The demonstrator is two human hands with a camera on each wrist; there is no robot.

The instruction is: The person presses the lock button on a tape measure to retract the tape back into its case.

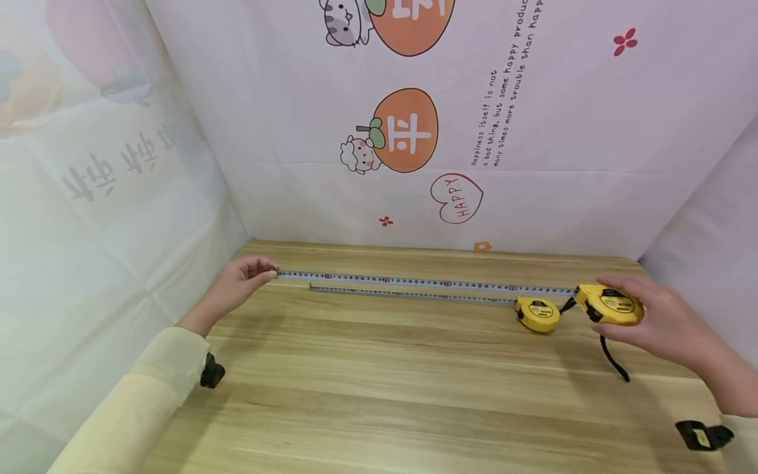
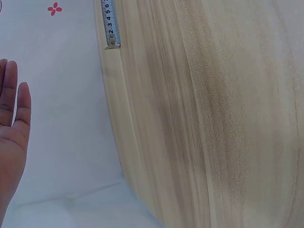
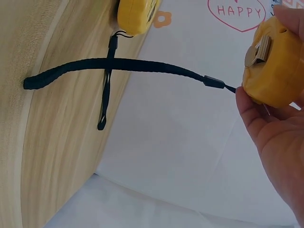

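Held in my right hand (image 1: 666,316) is a yellow tape measure (image 1: 610,304), raised over the table's right side. Its blade (image 1: 414,281) stretches left in a nearly straight line, and the thumb and fingers of my left hand (image 1: 239,280) pinch the far end. A second yellow tape measure (image 1: 539,315) rests on the table just left of the held one. The blade of that second one (image 1: 408,294) is also drawn out to the left, nearer to me and roughly parallel. In the left wrist view its metal end hook (image 2: 113,46) shows. The held case has a black strap (image 3: 142,65) hanging down.
The wood-grain table (image 1: 379,368) meets a white printed cloth (image 1: 284,131) along its back edge. More white cloth (image 1: 118,263) stands at the left, and another sheet at the right. The resting tape measure has its own black strap (image 3: 107,90).
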